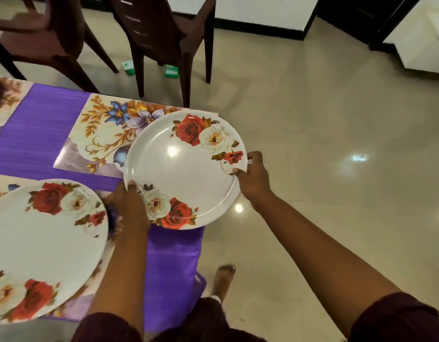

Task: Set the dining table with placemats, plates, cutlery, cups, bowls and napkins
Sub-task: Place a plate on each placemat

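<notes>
A white plate with red and white roses (186, 169) hangs above the table's right end, partly over a floral placemat (104, 134). My left hand (129, 203) grips its near-left rim, thumb on top. My right hand (253, 178) grips its right rim. A second rose plate (40, 243) lies on another placemat at the lower left. The table wears a purple cloth (40, 127).
Two dark brown chairs (164, 40) stand beyond the table's far side. Another placemat (6, 99) and a white rim show at the far left edge. Glossy beige floor (324, 144) spreads to the right. My foot (223, 280) stands by the table's corner.
</notes>
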Tool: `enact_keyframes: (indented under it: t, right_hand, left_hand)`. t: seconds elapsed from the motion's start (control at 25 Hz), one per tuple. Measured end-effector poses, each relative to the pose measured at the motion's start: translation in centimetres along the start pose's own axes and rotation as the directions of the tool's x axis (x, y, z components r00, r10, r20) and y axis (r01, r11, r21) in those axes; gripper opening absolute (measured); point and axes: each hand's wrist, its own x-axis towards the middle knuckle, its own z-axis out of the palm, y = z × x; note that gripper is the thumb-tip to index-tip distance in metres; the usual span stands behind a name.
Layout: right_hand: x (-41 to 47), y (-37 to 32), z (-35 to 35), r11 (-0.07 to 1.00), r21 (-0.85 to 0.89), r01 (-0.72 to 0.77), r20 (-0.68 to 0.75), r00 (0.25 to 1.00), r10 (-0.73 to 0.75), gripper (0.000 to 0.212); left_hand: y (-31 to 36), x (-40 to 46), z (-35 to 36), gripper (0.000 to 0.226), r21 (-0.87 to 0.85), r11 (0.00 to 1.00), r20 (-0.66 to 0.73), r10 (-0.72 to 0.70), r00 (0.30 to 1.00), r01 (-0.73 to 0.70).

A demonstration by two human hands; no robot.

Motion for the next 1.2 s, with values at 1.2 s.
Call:
enact_keyframes:
  t: [1.2]
  right_hand:
    - [34.0, -14.8, 8.8, 0.881, -0.068, 0.468, 0.896, 0.417, -0.153, 0.028]
  left_hand:
    - [3.0, -0.2, 14.9, 0.012, -0.400, 0.912, -0.664, -0.357, 0.657, 0.092]
